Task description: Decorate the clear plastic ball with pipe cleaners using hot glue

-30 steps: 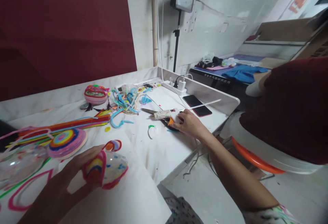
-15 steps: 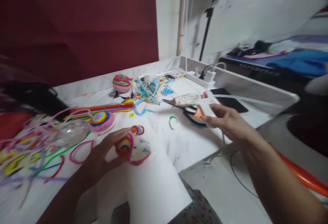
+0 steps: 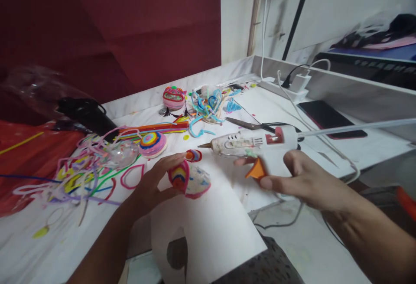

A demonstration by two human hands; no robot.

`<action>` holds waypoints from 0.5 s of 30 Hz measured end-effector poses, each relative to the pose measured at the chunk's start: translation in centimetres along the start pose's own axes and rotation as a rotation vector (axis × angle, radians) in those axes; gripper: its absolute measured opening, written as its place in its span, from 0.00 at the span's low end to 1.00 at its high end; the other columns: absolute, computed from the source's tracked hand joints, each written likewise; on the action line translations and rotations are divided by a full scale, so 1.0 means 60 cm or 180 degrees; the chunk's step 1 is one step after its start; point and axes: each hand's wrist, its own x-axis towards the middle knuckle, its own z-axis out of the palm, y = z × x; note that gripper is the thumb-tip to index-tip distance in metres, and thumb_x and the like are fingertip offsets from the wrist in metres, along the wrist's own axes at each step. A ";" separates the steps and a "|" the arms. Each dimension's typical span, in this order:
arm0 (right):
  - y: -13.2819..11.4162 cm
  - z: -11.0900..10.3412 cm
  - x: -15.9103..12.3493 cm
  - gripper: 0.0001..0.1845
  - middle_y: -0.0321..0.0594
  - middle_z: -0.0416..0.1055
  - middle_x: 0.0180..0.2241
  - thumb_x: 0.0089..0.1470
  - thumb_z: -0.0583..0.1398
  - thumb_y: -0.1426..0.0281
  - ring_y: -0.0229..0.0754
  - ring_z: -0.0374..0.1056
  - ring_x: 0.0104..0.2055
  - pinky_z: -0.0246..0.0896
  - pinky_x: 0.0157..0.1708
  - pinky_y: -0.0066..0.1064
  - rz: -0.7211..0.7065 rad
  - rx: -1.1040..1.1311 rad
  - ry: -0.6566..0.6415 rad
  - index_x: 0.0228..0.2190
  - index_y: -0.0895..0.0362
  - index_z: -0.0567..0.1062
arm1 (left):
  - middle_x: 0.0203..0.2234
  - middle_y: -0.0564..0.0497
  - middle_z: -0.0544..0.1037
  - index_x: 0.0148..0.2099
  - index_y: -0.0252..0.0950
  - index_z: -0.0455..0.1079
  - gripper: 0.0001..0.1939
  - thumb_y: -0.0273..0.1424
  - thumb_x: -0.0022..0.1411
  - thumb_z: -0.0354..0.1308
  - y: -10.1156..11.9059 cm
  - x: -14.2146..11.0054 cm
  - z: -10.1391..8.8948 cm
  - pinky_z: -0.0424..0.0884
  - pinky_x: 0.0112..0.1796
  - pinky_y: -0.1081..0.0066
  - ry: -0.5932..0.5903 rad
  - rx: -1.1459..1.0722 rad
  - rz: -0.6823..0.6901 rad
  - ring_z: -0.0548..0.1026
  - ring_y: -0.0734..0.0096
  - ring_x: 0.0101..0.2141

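Note:
My left hand (image 3: 156,184) pinches a small craft fish (image 3: 198,182), pink-edged, with rainbow bands on the near part and a pale, blue-spotted body. A small striped round piece (image 3: 194,155) sits at its top by my fingertips. My right hand (image 3: 302,180) is wrapped round the handle of a white glue gun (image 3: 240,143) with an orange trigger. Its nozzle points left, a short way above and right of the fish, apart from it. A long clear glue stick (image 3: 354,127) sticks out of its back. White paper (image 3: 211,227) lies below the fish.
Scissors (image 3: 247,123) lie behind the glue gun, with a phone (image 3: 331,119) and power strip (image 3: 286,89) to the right. Pipe cleaners (image 3: 156,127), a striped ball (image 3: 152,144), a pink craft ball (image 3: 174,98) and a blue tangle (image 3: 208,104) spread across the left and back.
My right hand has picked up the glue gun from the table and brought it up beside the fish. The view has shifted left; my left hand keeps its hold on the fish.

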 end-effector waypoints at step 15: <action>-0.005 0.034 -0.002 0.12 0.34 0.64 0.13 0.42 0.64 0.70 0.34 0.54 0.16 0.43 0.14 0.28 0.0068 0.0271 -0.1034 0.11 0.54 0.72 | 0.61 0.44 0.66 0.64 0.49 0.55 0.36 0.36 0.57 0.65 -0.001 -0.007 -0.002 0.68 0.55 0.51 -0.0043 0.0055 -0.0291 0.66 0.49 0.59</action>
